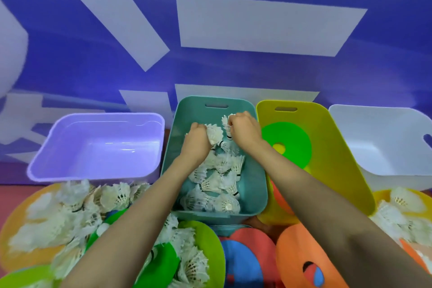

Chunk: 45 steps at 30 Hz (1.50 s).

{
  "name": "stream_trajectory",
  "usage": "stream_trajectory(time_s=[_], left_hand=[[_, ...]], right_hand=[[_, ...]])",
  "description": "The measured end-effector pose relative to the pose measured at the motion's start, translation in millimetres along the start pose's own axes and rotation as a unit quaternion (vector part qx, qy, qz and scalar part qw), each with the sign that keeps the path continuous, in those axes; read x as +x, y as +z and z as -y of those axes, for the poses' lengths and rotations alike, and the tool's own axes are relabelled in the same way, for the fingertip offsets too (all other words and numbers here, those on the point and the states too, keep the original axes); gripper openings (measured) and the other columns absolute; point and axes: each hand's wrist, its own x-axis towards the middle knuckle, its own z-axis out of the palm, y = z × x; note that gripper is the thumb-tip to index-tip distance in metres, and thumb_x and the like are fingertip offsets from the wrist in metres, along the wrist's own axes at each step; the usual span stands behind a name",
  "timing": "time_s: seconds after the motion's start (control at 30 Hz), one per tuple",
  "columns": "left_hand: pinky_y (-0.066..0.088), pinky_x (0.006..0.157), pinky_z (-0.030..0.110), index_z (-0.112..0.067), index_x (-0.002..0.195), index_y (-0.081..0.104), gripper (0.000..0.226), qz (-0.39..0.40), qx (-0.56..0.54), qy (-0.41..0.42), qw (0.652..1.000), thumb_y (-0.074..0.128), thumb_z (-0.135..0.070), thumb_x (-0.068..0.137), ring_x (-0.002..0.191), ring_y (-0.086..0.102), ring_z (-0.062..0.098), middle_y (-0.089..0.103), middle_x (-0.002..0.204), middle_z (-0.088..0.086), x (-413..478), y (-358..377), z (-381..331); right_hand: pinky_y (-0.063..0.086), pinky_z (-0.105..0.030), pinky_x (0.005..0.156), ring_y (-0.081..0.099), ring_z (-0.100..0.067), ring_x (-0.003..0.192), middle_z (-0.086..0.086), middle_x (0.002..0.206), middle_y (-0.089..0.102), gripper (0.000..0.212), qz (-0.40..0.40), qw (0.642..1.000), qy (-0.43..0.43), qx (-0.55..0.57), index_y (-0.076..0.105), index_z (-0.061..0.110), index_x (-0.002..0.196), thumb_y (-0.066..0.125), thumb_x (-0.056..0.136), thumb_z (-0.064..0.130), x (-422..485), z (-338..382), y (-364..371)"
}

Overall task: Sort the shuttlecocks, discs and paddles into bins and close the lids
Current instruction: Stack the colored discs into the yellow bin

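- While both arms reach forward over the cluttered floor, the left hand [196, 141] sits inside the teal bin [256, 184], with its fingers curled round the feather skirt of a feathered shuttlecock [214, 134].
- Right hand [245, 131]: inside the same bin, nearer the far wall. The fingers are bunched together and pinch a second shuttlecock [226, 122]; the fingertips are hidden behind the knuckles.
- Binned shuttlecocks [217, 184]: a white heap lying on the teal bin's floor, below both hands.
- Purple bin [93, 116]: open-topped, just left of the teal bin.
- Yellow bin [339, 147]: just right of the teal bin, holding a green disc [297, 140] and an orange-red disc [280, 196].
- White bin [385, 138]: far right, beside the yellow bin.
- Loose shuttlecocks [77, 210]: a pile at near left, spread across a pale orange disc [14, 229] and a lime disc [210, 241].
- Near centre: a red disc [254, 238], a blue disc [240, 264] and a bright orange disc [297, 255], overlapping.
- Right-hand shuttlecocks [397, 217]: a small cluster on a yellow disc [383, 194].
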Motion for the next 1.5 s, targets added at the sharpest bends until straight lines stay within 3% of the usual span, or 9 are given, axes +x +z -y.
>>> stream_trajectory(time_s=[0.2, 0.33, 0.5, 0.63, 0.93, 1.13, 1.3, 1.5], left_hand=[[0.04, 0.09, 0.038, 0.01, 0.112, 0.052, 0.029, 0.095, 0.016, -0.029, 0.995, 0.043, 0.009, 0.084, 0.105, 0.053, 0.038, 0.043, 0.127, 0.025, 27, 31, 0], [0.043, 0.087, 0.036, 0.006, 0.108, 0.058, 0.026, 0.13, 0.062, -0.04, 0.989, 0.04, 0.002, 0.089, 0.109, 0.054, 0.037, 0.057, 0.119, 0.024, 29, 41, 2], [0.035, 0.1, 0.035, -0.001, 0.126, 0.052, 0.041, 0.133, 0.086, -0.033, 0.987, 0.037, 0.001, 0.089, 0.123, 0.043, 0.036, 0.046, 0.133, 0.023, 19, 47, 6], [0.031, 0.108, 0.037, -0.007, 0.132, 0.048, 0.044, 0.096, 0.035, -0.023, 0.994, 0.044, -0.005, 0.088, 0.128, 0.036, 0.036, 0.034, 0.142, 0.018, -1, 38, 2], [0.037, 0.1, 0.033, -0.014, 0.122, 0.055, 0.034, -0.077, -0.067, 0.145, 0.984, 0.057, -0.017, 0.088, 0.117, 0.047, 0.023, 0.052, 0.125, 0.003, -130, 7, -35], [0.041, 0.091, 0.03, -0.016, 0.111, 0.06, 0.027, -0.122, -0.113, 0.179, 0.97, 0.051, -0.026, 0.088, 0.105, 0.054, 0.017, 0.055, 0.11, -0.003, -217, 14, -20], [0.041, 0.087, 0.027, -0.015, 0.105, 0.061, 0.031, -0.074, -0.093, 0.143, 0.983, 0.047, -0.034, 0.084, 0.097, 0.055, 0.018, 0.055, 0.104, -0.001, -259, 31, 22], [0.046, 0.087, 0.033, -0.014, 0.104, 0.064, 0.028, -0.024, -0.02, 0.036, 0.999, 0.07, -0.009, 0.077, 0.104, 0.056, 0.028, 0.056, 0.109, 0.004, -282, 42, 82]], right_hand=[[0.048, -0.04, 0.081, 0.059, -0.036, 0.105, -0.018, 0.113, 0.058, 0.03, 0.059, 0.997, 0.042, -0.038, 0.059, 0.0, 0.11, 0.044, 0.086, -0.009, 19, 0, 14], [0.047, -0.04, 0.089, 0.056, -0.037, 0.112, -0.02, 0.121, 0.055, 0.033, 0.122, 0.991, 0.033, -0.045, 0.055, -0.002, 0.117, 0.042, 0.088, -0.01, 17, 0, 21], [0.046, -0.039, 0.091, 0.055, -0.036, 0.115, -0.019, 0.125, 0.055, 0.035, 0.18, 0.983, 0.016, -0.038, 0.053, 0.001, 0.121, 0.043, 0.088, -0.006, 9, 0, 21], [0.047, -0.039, 0.088, 0.055, -0.036, 0.113, -0.016, 0.124, 0.053, 0.039, 0.148, 0.989, 0.004, -0.018, 0.051, 0.006, 0.125, 0.047, 0.087, -0.002, -10, 1, -4], [0.038, -0.032, 0.097, 0.048, -0.023, 0.117, -0.003, 0.125, 0.056, 0.038, -0.054, 0.986, -0.034, 0.155, 0.053, 0.016, 0.126, 0.058, 0.089, 0.02, -153, -33, -72], [0.041, -0.03, 0.096, 0.054, -0.021, 0.11, -0.002, 0.116, 0.06, 0.034, -0.044, 0.968, -0.075, 0.234, 0.06, 0.014, 0.118, 0.053, 0.087, 0.028, -246, -23, -63], [0.036, -0.019, 0.094, 0.054, -0.019, 0.108, -0.001, 0.115, 0.06, 0.032, 0.0, 0.957, -0.085, 0.278, 0.06, 0.015, 0.118, 0.057, 0.087, 0.022, -282, -3, -30], [0.038, -0.031, 0.101, 0.046, -0.018, 0.12, -0.001, 0.126, 0.053, 0.037, 0.109, 0.95, -0.088, 0.281, 0.053, 0.016, 0.128, 0.056, 0.092, 0.025, -295, 37, 2]])
